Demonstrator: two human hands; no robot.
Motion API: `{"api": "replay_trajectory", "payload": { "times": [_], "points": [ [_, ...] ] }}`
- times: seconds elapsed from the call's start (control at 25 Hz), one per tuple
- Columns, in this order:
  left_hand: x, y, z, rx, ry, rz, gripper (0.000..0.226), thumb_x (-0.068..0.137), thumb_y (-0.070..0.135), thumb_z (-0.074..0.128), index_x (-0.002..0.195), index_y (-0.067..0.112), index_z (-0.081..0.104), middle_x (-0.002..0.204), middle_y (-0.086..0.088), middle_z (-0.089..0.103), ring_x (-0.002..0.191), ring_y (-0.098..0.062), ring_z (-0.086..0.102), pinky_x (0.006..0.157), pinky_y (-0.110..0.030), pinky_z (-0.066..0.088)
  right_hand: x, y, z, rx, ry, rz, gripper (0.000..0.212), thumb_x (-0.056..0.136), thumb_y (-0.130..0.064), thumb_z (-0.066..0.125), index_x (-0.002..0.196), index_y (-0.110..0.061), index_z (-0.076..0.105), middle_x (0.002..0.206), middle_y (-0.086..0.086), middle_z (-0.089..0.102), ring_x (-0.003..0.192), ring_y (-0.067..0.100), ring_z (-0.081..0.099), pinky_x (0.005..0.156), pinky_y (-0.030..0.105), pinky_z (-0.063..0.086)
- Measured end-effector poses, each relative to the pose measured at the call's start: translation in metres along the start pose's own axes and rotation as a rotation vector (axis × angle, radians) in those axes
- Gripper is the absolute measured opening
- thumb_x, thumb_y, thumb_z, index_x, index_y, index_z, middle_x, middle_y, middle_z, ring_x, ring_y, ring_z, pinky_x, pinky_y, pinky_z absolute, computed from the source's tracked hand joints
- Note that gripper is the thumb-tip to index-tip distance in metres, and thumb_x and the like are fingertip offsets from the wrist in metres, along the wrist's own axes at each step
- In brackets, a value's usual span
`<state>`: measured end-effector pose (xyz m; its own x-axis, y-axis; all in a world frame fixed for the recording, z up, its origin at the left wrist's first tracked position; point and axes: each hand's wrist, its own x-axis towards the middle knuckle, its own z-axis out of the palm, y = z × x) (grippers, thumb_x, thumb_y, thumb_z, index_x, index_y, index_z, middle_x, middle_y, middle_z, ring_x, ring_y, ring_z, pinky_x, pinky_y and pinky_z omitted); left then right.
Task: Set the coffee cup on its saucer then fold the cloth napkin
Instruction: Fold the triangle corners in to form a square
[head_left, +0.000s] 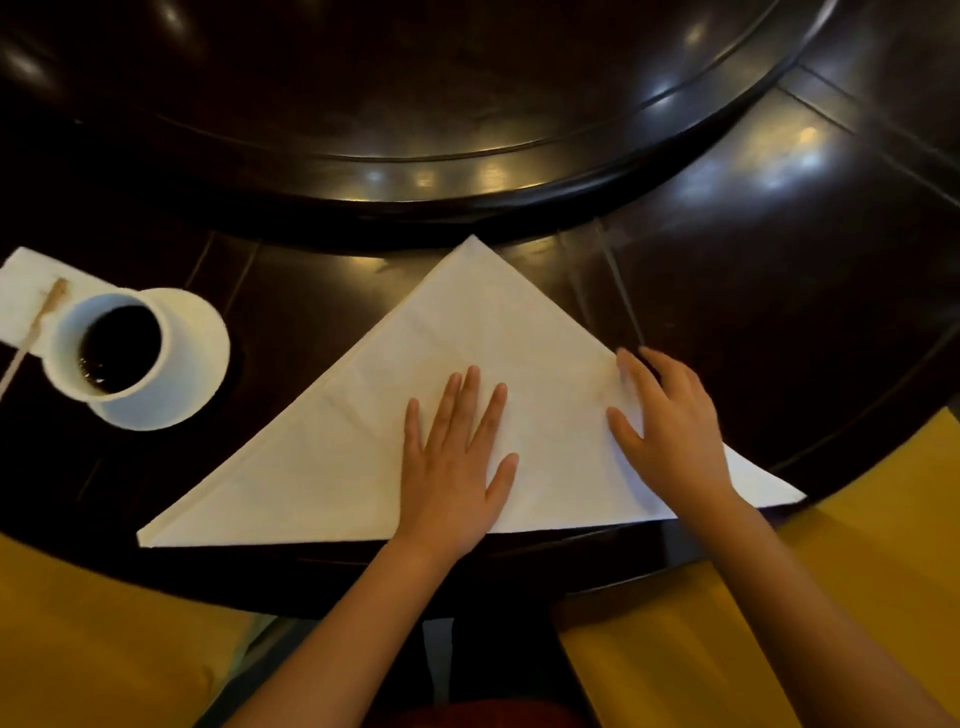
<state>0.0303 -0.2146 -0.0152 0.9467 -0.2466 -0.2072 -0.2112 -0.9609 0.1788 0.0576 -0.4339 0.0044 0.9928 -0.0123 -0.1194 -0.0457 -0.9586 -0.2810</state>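
Note:
A white cloth napkin lies on the dark table as a large triangle, its tip pointing away from me and its long edge along the near table edge. My left hand rests flat on its middle, fingers spread. My right hand lies on the napkin's right slope, fingertips at the cloth's edge. At the left a white coffee cup with dark coffee stands on its white saucer.
A white paper napkin with a wooden stirrer lies at the far left, behind the cup. A raised round turntable fills the table's centre beyond the cloth. Yellow seat cushions flank my arms below the table edge.

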Motion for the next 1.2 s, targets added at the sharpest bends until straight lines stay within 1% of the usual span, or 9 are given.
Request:
{"api": "replay_trajectory", "payload": {
  "times": [0.08,0.2,0.36,0.48,0.6,0.72,0.92,1.04,1.2],
  "points": [
    [0.008,0.019,0.000,0.000,-0.025,0.091,0.064,0.090,0.059,0.000,0.140,0.029,-0.026,0.151,-0.002,-0.023,0.141,-0.023,-0.015,0.110,-0.047,-0.012,-0.027,0.028,-0.013,-0.091,-0.037,0.083,0.057,0.079,-0.026,0.070,0.129,-0.009,0.049,0.123,0.017,0.056,0.113,0.035,0.050,0.090,0.047,0.046],
    [0.013,0.033,0.007,0.064,-0.080,0.150,0.065,0.085,0.057,-0.007,0.137,0.028,-0.032,0.152,-0.005,-0.024,0.141,-0.024,-0.018,0.112,-0.046,-0.009,-0.053,0.063,-0.030,-0.221,-0.101,0.209,0.056,0.076,-0.030,0.074,0.122,-0.008,0.054,0.115,0.018,0.059,0.107,0.036,0.054,0.084,0.046,0.049],
    [0.015,0.034,0.010,0.121,-0.047,0.141,0.067,0.091,0.054,0.015,0.147,0.023,-0.001,0.155,-0.008,-0.002,0.143,-0.027,0.003,0.113,-0.050,0.008,-0.069,0.097,-0.047,-0.262,-0.160,0.330,0.051,0.080,-0.039,0.068,0.119,-0.010,0.053,0.109,0.013,0.059,0.099,0.030,0.055,0.079,0.041,0.050],
    [0.016,0.035,0.010,0.099,-0.023,0.163,0.070,0.087,0.053,0.028,0.147,0.020,0.013,0.154,-0.010,0.010,0.142,-0.029,0.014,0.110,-0.052,0.016,-0.070,0.106,-0.050,-0.126,-0.196,0.419,0.047,0.082,-0.039,0.065,0.117,-0.012,0.050,0.098,0.006,0.059,0.080,0.019,0.056,0.066,0.032,0.051],
    [0.017,0.035,0.011,0.087,-0.020,0.162,0.069,0.087,0.052,0.031,0.146,0.020,0.014,0.154,-0.010,0.014,0.141,-0.030,0.017,0.109,-0.054,0.018,-0.071,0.109,-0.049,0.115,-0.192,0.550,0.032,0.083,-0.030,0.066,0.107,-0.013,0.052,0.076,-0.004,0.052,0.062,0.010,0.050,0.047,0.023,0.038],
    [0.016,0.035,0.010,0.084,-0.019,0.158,0.069,0.086,0.052,0.032,0.145,0.020,0.015,0.153,-0.011,0.016,0.140,-0.031,0.018,0.109,-0.055,0.021,-0.073,0.117,-0.051,0.280,-0.198,0.622,0.017,0.085,-0.019,0.064,0.099,-0.012,0.058,0.072,-0.005,0.053,0.064,0.010,0.051,0.049,0.021,0.038],
    [0.016,0.036,0.008,0.059,-0.025,0.153,0.068,0.086,0.050,0.033,0.145,0.020,0.015,0.153,-0.012,0.020,0.140,-0.031,0.018,0.109,-0.055,0.020,-0.070,0.111,-0.081,0.634,-0.244,0.382,0.011,0.088,-0.013,0.060,0.091,-0.024,0.059,0.072,0.007,0.060,0.066,0.019,0.056,0.059,0.025,0.044],
    [0.016,0.035,0.008,0.065,-0.043,0.142,0.066,0.089,0.051,0.025,0.146,0.020,0.014,0.154,-0.011,0.018,0.142,-0.028,0.014,0.110,-0.051,0.015,-0.052,0.094,-0.102,0.604,-0.255,0.246,0.010,0.080,-0.019,0.068,0.078,-0.028,0.068,0.073,-0.005,0.068,0.069,0.008,0.061,0.061,0.020,0.049],
    [0.016,0.033,0.006,-0.012,-0.023,0.127,0.066,0.091,0.056,0.006,0.145,0.018,0.011,0.154,-0.011,0.019,0.141,-0.028,0.017,0.111,-0.048,0.014,-0.017,0.062,-0.122,0.491,-0.357,0.013,0.013,0.075,-0.022,0.073,0.083,-0.030,0.067,0.077,-0.011,0.067,0.075,0.000,0.061,0.069,0.015,0.051]
  ]
}}
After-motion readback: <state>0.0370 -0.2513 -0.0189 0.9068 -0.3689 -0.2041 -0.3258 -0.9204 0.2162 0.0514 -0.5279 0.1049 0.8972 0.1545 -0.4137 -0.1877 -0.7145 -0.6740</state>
